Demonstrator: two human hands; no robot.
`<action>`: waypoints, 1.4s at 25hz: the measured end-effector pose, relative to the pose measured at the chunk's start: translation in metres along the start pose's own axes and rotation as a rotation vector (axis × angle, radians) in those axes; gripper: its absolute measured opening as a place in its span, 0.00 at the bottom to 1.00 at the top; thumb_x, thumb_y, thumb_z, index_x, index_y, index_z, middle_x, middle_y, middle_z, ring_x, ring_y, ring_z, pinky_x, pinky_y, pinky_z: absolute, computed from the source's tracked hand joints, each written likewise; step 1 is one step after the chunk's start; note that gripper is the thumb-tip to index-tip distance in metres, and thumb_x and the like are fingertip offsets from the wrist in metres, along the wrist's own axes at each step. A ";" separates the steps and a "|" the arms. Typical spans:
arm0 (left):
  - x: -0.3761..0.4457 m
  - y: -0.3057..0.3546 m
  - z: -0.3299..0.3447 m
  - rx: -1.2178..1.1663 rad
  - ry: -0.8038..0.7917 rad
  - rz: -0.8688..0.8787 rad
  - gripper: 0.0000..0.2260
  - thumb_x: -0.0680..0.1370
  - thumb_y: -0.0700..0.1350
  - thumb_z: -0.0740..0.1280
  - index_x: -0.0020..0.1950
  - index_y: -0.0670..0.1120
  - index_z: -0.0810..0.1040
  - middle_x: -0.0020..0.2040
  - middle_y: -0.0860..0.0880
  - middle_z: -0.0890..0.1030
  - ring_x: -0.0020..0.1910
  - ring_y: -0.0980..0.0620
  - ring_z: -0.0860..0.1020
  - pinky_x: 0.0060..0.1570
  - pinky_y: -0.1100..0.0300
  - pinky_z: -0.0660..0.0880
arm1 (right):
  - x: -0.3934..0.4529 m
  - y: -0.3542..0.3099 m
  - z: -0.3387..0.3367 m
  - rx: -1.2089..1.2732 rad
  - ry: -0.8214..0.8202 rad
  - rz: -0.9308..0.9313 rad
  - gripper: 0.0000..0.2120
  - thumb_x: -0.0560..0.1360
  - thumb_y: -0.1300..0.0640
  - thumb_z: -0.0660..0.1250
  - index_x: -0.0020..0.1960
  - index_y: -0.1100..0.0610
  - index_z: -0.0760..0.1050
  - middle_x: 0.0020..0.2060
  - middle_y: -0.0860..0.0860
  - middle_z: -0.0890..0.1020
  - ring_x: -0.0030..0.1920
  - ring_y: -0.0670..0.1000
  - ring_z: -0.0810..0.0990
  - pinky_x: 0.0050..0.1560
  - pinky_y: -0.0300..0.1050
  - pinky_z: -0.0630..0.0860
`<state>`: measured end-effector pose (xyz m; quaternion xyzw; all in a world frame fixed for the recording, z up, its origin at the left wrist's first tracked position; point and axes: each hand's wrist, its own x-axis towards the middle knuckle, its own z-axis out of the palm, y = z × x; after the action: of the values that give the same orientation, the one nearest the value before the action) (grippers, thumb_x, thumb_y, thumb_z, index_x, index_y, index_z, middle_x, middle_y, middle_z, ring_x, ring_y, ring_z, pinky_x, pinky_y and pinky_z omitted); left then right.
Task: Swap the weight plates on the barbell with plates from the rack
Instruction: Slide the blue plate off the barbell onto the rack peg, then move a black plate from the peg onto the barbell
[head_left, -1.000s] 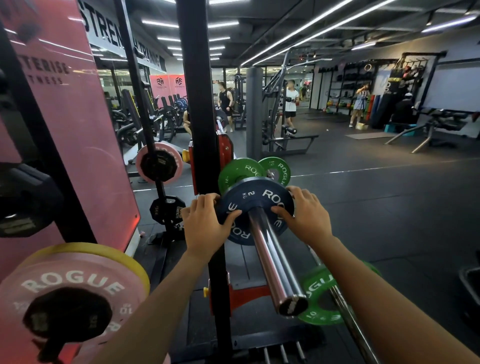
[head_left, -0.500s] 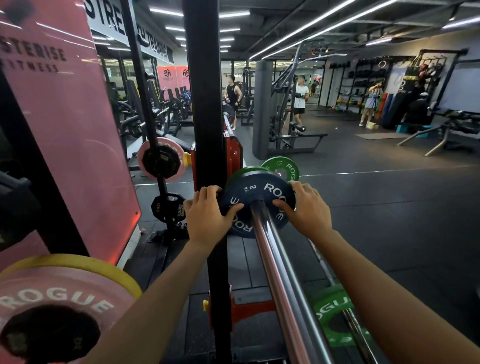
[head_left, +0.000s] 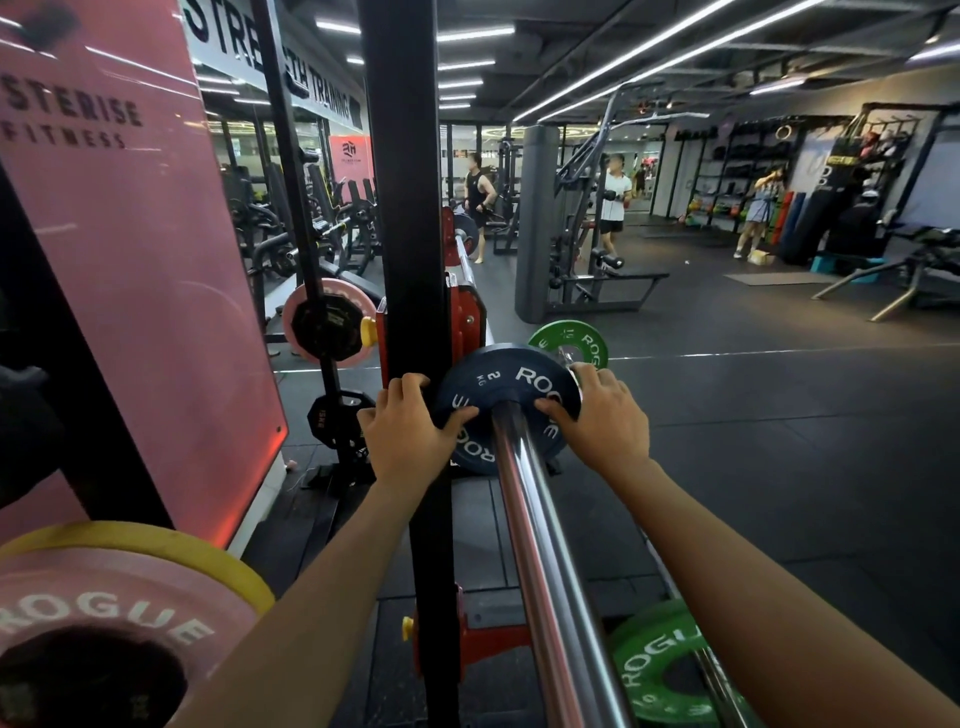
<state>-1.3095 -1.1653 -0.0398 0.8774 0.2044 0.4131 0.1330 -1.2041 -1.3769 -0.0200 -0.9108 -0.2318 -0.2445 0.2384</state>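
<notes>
hands are holding a dark blue weight plate (head_left: 506, 384) marked "rogue" and "2 kg", which is sitting on the chrome sleeve of the barbell (head_left: 540, 545). left hand (head_left: 408, 434) is gripping the left edge of the plate, with the fingers (head_left: 402, 387) curling over the rim and the thumb lying on the front face. right hand (head_left: 605, 415) is gripping the right edge in the same way, fingers bending over the rim and thumb pressing on the face near the sleeve. the plate is standing upright, far up the sleeve, close to the red bar hook (head_left: 465, 317) of the black rack upright (head_left: 410, 208). whether another plate is sitting behind it i cannot tell. just behind and to the right of the blue plate, a green plate (head_left: 569, 343) is showing. another green plate (head_left: 657, 665) is sitting low at the right, on a second bar near the floor. at the lower left, a pink plate (head_left: 104, 613) with a yellow plate (head_left: 156, 545) behind it is hanging on a storage peg. further back on the left, one more pink plate (head_left: 330, 319) and a small black plate (head_left: 337, 418) are sitting on a slanted post. some people are standing far away on the dark gym floor (head_left: 779, 415).
</notes>
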 end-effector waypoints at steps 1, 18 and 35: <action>-0.001 0.000 -0.001 -0.001 -0.004 -0.005 0.33 0.70 0.71 0.66 0.60 0.46 0.73 0.55 0.47 0.79 0.55 0.44 0.77 0.53 0.47 0.68 | -0.002 -0.001 -0.001 0.006 0.008 0.008 0.30 0.73 0.32 0.62 0.65 0.52 0.68 0.55 0.54 0.76 0.54 0.58 0.76 0.43 0.52 0.75; -0.108 0.041 -0.101 -0.169 -0.063 0.095 0.33 0.71 0.69 0.68 0.62 0.44 0.72 0.56 0.47 0.78 0.58 0.44 0.76 0.57 0.45 0.70 | -0.144 -0.010 -0.101 0.086 0.055 0.043 0.28 0.74 0.32 0.59 0.67 0.48 0.67 0.58 0.50 0.76 0.57 0.52 0.76 0.51 0.51 0.77; -0.235 0.030 -0.269 -0.146 -0.076 0.221 0.27 0.76 0.68 0.61 0.63 0.49 0.73 0.58 0.48 0.78 0.59 0.46 0.75 0.57 0.48 0.71 | -0.316 -0.103 -0.209 0.067 0.086 0.007 0.27 0.77 0.34 0.58 0.68 0.49 0.68 0.59 0.51 0.76 0.57 0.53 0.76 0.48 0.49 0.75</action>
<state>-1.6468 -1.2845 -0.0173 0.8976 0.0709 0.4054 0.1578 -1.5738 -1.5073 -0.0027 -0.8917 -0.2263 -0.2749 0.2794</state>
